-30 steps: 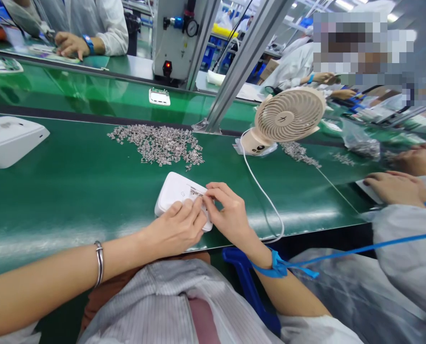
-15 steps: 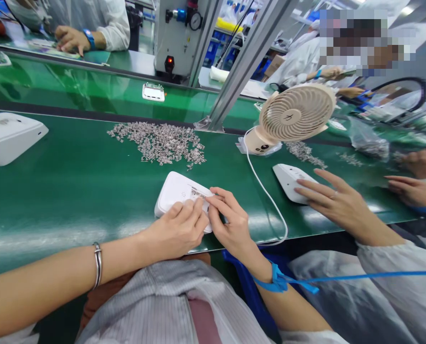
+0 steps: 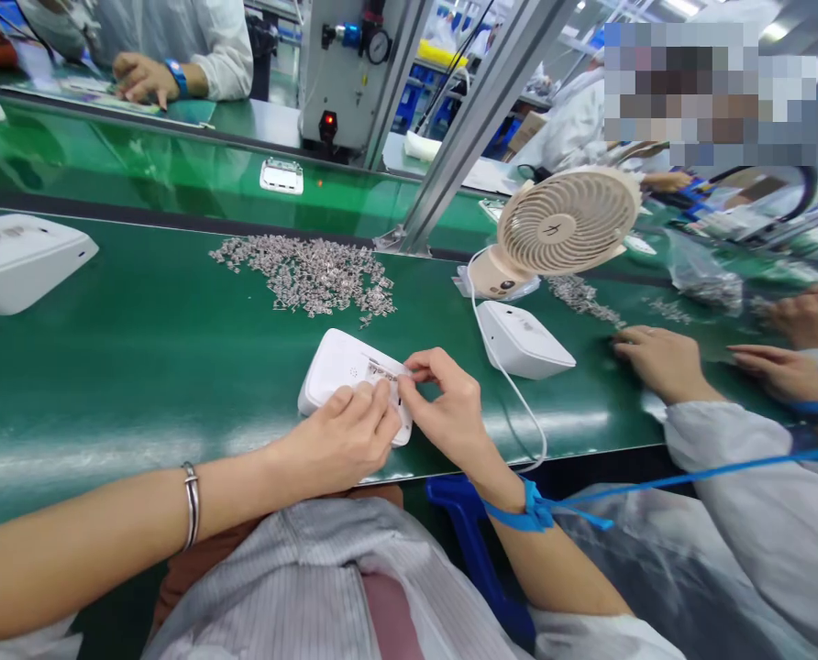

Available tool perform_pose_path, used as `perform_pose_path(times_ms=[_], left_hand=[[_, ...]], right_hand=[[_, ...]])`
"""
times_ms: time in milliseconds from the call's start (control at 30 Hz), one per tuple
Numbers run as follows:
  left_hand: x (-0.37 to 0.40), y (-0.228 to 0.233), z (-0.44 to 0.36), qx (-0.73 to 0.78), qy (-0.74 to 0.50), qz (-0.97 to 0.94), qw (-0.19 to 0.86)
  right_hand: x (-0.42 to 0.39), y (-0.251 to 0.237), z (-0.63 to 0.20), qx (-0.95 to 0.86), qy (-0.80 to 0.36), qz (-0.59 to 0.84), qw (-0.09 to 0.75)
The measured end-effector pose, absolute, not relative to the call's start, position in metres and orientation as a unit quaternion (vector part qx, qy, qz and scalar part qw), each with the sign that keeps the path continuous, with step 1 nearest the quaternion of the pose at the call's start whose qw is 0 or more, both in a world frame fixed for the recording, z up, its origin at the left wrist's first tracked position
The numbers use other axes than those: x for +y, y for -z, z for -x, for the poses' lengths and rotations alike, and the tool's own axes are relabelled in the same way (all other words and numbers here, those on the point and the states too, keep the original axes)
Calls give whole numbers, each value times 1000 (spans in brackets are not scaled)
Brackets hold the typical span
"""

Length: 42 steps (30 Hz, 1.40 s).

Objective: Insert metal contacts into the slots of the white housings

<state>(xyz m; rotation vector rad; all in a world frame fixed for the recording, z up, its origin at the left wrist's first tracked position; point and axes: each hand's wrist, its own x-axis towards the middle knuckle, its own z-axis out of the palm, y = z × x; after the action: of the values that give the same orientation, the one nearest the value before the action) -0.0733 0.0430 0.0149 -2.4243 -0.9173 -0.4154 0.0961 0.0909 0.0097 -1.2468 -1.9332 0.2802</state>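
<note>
A white plastic housing with rounded corners, a ring of small holes and a recessed slot lies on the green work surface in front of me. My left hand is closed over its near side, the bunched fingertips pressed down beside the slot; its thumb is mostly hidden. At the housing's right end, my right hand has thumb and forefinger in a pinch close to the slot. Whatever those fingertips hold is too small to make out. Beyond the housing, many small metal clips lie in a loose heap.
Other white housings stand at left and right. A beige fan trails a white cable across the right side. A metal post rises behind. A co-worker's hand rests at right. A blue cord leads from my right wrist.
My right hand's fingers have shifted slightly at the slot; my left has barely moved. The neighbour's housing has moved left and turned, and their hand has drawn away to the small parts.
</note>
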Motion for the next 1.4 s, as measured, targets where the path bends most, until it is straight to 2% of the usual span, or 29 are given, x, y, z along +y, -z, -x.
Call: perform_pose_path(times_ms=[133,200,267,333,400,467,567,667,733,800,900,967,1033,1133,1400], left_hand=[[46,-23,77,-378,72,870,309],[55,-31,90,-459,-11,825,329],[67,-41,112,-564,-78,770,289],[78,-52,141,-644,-95,728,216],[85,-60,166,-695,-73,688,196],[90,-63,181,-734,8,649,200],[94,-56,179,-724,89,654,202],[97,-45,162,-644,98,734,193],[97,-40,152,-603,120,778,129],[95,-39,146,-556,144,818,20],[92,-42,143,-485,144,855,-110],[90,-45,142,-479,112,859,-143],[88,-50,141,-492,74,853,-160],[87,-55,141,-501,46,841,-198],[83,-62,143,-511,9,834,-209]], right_hand=[[108,-9,-127,-673,33,572,468],[122,-12,-152,-597,83,652,460],[135,-15,-178,-521,56,743,416],[144,-17,-201,-454,-2,804,385],[148,-18,-217,-419,-44,825,377],[147,-19,-225,-406,-52,828,383],[134,-19,-221,-421,-21,799,428],[107,-17,-195,-548,-52,685,477],[87,-16,-170,-690,-126,564,435],[71,-16,-144,-796,-169,451,366],[67,-21,-114,-859,-223,354,294],[80,-26,-102,-854,-264,343,287],[103,-29,-95,-829,-273,369,319],[146,-23,-84,-808,-216,414,360],[205,4,-42,-833,-72,482,264]])
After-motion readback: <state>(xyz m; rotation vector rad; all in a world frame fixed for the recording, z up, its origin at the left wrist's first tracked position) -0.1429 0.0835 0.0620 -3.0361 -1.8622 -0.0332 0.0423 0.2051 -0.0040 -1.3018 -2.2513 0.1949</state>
